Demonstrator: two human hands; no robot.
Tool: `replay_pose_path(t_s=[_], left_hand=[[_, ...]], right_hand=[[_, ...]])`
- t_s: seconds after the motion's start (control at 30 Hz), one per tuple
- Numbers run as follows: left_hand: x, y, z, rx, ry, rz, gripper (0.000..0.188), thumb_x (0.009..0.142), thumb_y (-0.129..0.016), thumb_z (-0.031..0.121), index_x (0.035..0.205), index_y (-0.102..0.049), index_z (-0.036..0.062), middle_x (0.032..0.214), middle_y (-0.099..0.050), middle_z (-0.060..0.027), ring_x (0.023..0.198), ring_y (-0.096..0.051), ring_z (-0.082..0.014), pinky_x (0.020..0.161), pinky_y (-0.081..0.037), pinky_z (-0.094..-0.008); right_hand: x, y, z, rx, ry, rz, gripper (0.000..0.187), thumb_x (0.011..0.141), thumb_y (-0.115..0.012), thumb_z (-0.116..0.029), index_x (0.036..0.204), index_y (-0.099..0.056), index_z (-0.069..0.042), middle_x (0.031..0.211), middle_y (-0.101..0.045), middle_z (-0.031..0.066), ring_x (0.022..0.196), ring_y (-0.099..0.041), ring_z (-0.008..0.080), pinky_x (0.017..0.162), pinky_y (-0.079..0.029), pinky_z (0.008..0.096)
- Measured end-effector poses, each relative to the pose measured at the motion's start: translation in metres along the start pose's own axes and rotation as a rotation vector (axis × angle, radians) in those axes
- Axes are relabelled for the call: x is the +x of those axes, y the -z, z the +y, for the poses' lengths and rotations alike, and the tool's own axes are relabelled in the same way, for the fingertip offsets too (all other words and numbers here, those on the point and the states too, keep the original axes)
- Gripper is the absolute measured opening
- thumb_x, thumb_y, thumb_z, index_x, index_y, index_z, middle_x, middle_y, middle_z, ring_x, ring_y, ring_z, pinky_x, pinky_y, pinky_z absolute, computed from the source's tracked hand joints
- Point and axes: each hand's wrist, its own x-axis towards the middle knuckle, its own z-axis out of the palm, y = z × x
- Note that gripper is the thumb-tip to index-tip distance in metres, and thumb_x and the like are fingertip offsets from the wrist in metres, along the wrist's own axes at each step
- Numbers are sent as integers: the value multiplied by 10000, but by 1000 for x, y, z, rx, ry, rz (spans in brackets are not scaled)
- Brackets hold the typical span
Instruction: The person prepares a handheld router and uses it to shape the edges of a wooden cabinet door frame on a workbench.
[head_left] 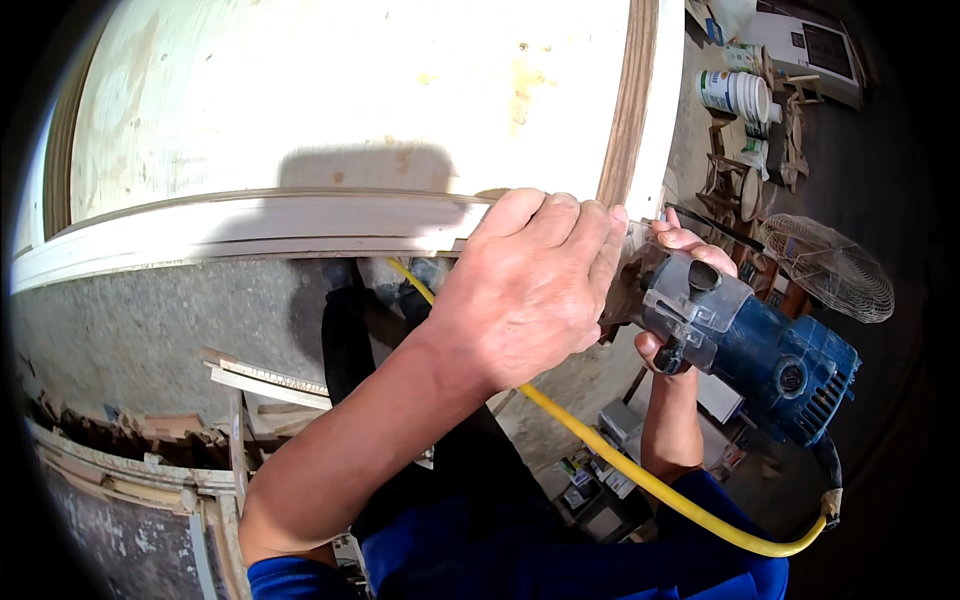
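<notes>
A large plywood panel (330,90) with a pale edge strip (230,228) fills the upper left. My left hand (530,285) presses on the panel's near corner, fingers curled over the edge. Just to its right, my right hand (672,300) grips a blue electric trimmer (770,355) with a clear grey base (690,300), held against the panel's corner. The trimmer's bit is hidden behind my left hand. A yellow cord (640,475) runs from the trimmer's tail under my left forearm.
Concrete floor (130,330) lies below the panel. Wood offcuts (265,382) and scrap strips (120,450) pile at lower left. A wire fan guard (828,268), white tubs (735,95) and small wooden pieces stand at the right. Small boxes (600,470) lie near my legs.
</notes>
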Motion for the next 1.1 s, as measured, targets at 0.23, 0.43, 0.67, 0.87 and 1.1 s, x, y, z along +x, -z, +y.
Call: replay_pose_path(t_s=[0.23, 0.43, 0.67, 0.87, 1.1], left_hand=[[0, 2, 1, 21, 7, -19, 860, 532, -890, 389, 1268, -668, 4, 1102, -637, -55, 1016, -610, -184, 912, -456, -345], [0, 1, 0, 1, 7, -3, 865, 523, -901, 384, 1263, -669, 2, 1109, -641, -57, 1019, -620, -187, 917, -466, -352], [1, 1, 1, 7, 7, 8, 864, 530, -904, 381, 1266, -667, -3, 1133, -646, -66, 1051, -625, -189, 947, -463, -353], [2, 1, 1, 10, 11, -5, 868, 533, -904, 381, 1272, -665, -6, 1134, -647, -66, 1055, -623, -188, 952, -460, -357], [1, 1, 2, 26, 10, 3, 865, 528, -906, 386, 1266, -672, -1, 1127, -645, -59, 1049, -621, -185, 943, -461, -353]], right_hand=[[0, 0, -1, -4, -6, -4, 929, 653, -965, -455, 1317, -434, -80, 1252, -607, 178, 1241, -599, 347, 1219, -271, 617], [1, 0, 0, 31, -7, -11, 933, 642, -974, -435, 1314, -436, -75, 1250, -609, 178, 1245, -595, 350, 1226, -253, 616], [2, 2, -1, 21, -5, -15, 944, 619, -987, -429, 1304, -438, -81, 1245, -617, 171, 1235, -603, 342, 1229, -250, 611], [1, 3, 0, 23, -11, -18, 956, 611, -990, -437, 1307, -439, -84, 1245, -621, 171, 1238, -605, 338, 1222, -269, 610], [0, 2, -1, 17, -30, -5, 956, 607, -990, -448, 1304, -445, -87, 1245, -621, 166, 1238, -606, 332, 1220, -280, 607]])
